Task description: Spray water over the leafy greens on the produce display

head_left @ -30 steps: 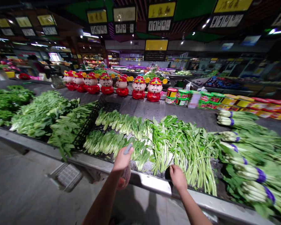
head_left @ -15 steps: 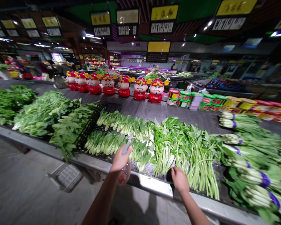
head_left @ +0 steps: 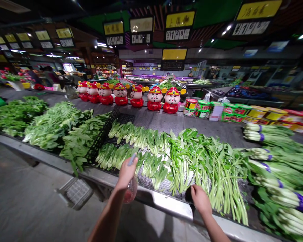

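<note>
My left hand (head_left: 127, 173) is closed around a spray bottle (head_left: 131, 191) with a grey nozzle and a clear body, tilted over the front edge of the vegetable shelf. Just beyond it lie two rows of small bok choy (head_left: 117, 156), wet and shiny. My right hand (head_left: 201, 199) is curled closed by the metal edge, at the cut stems of the water spinach (head_left: 217, 174). Whatever its fingers may hold is hidden from view. A dark patch, which looks like shadow, sits left of that hand.
Left of a black plastic crate wall (head_left: 101, 137) lie more leafy greens (head_left: 50, 124). Purple-taped bundles (head_left: 290, 198) fill the right. Red figurine jars (head_left: 155, 99) and stacked tubs (head_left: 202, 109) line the back. A grey crate (head_left: 75, 193) stands below the metal edge (head_left: 164, 203).
The view has swung slightly left and up. My left hand with the spray bottle has shifted a little left over the bok choy. My right hand stays by the water spinach stems.
</note>
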Motion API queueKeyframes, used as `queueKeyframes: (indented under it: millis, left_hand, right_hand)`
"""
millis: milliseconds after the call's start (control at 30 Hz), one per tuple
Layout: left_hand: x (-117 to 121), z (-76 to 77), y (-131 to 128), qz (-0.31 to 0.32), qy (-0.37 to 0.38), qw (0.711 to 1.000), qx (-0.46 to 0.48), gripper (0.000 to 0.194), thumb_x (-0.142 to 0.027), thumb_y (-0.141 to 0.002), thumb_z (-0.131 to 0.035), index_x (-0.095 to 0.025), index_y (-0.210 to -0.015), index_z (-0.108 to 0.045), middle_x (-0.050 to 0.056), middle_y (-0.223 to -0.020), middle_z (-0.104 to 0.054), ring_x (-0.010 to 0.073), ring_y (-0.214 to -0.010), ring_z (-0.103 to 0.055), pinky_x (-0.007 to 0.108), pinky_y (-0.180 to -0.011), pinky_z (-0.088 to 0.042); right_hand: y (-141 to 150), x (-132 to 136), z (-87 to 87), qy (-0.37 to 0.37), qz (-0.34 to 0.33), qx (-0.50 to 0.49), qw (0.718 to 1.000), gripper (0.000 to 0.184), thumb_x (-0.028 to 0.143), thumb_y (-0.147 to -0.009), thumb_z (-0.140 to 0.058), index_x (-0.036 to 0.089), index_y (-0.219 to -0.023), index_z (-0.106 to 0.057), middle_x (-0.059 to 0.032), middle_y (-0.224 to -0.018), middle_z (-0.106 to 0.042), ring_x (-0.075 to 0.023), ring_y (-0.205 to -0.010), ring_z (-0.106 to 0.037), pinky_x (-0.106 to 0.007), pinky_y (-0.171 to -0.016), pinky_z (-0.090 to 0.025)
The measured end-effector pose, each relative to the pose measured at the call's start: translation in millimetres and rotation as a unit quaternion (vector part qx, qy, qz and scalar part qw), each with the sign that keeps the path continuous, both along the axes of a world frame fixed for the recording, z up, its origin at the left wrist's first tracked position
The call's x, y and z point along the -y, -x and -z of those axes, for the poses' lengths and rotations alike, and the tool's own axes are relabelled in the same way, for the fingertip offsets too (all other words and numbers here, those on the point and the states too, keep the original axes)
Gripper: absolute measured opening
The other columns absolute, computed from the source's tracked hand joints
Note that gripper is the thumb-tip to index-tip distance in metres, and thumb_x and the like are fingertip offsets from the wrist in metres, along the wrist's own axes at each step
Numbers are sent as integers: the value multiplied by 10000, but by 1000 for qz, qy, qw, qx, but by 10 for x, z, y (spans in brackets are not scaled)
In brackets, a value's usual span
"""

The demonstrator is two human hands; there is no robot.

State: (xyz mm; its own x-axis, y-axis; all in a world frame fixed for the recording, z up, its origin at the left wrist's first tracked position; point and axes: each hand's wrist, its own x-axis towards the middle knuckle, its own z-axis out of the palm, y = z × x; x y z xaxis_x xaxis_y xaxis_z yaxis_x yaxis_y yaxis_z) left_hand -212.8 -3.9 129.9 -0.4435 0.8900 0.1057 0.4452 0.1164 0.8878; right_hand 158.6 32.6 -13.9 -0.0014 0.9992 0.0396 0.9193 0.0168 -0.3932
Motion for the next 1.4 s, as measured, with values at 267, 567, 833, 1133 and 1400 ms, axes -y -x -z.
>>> queueKeyframes:
  millis: [267,567,833,1133,1400]
  left_hand:
    - [-96,-130,294,23,-9,994,107,513,-535,-778,-546,-133,-1082,-642,1,-645,-585,108,-458,-503,232,-458,-416]
    - [-396,-269,646,33,-2,989,147,467,-548,-731,-611,-121,-918,-649,0,-703,-580,42,-409,-429,211,-435,-433]
    - [-586,-229,751,57,3,987,153,492,-530,-767,-601,-96,-996,-639,38,-780,-624,48,-448,-481,189,-432,-430]
    - [-691,-259,794,74,64,986,137,365,-455,-832,-537,-103,-823,-632,11,-675,-612,43,-322,-434,195,-341,-339]
    - [-739,-146,1011,58,80,988,121,350,-458,-796,-582,-116,-731,-616,-21,-539,-549,52,-322,-425,187,-352,-330]
  right_hand:
    - [19,0,-31,7,-6,16,1000,396,338,-908,-267,166,-925,-623,-110,-954,-651,-195,-872,-605,-291,-801,-399]
    - [219,-65,-104,-43,-40,3,998,382,332,-889,-294,169,-954,-633,-98,-996,-647,-200,-918,-594,-297,-822,-408]
    - [1237,-51,-440,-54,-193,-20,980,359,316,-907,-325,180,-1020,-637,-88,-1010,-628,-200,-972,-555,-286,-883,-380]
    - [1893,146,-347,-3,-248,-7,969,402,399,-934,-311,182,-969,-648,-96,-946,-617,-207,-932,-548,-305,-852,-376]
    - [1829,17,-158,-12,-154,-76,985,513,420,-958,-190,171,-937,-638,-98,-961,-647,-194,-953,-573,-285,-891,-368]
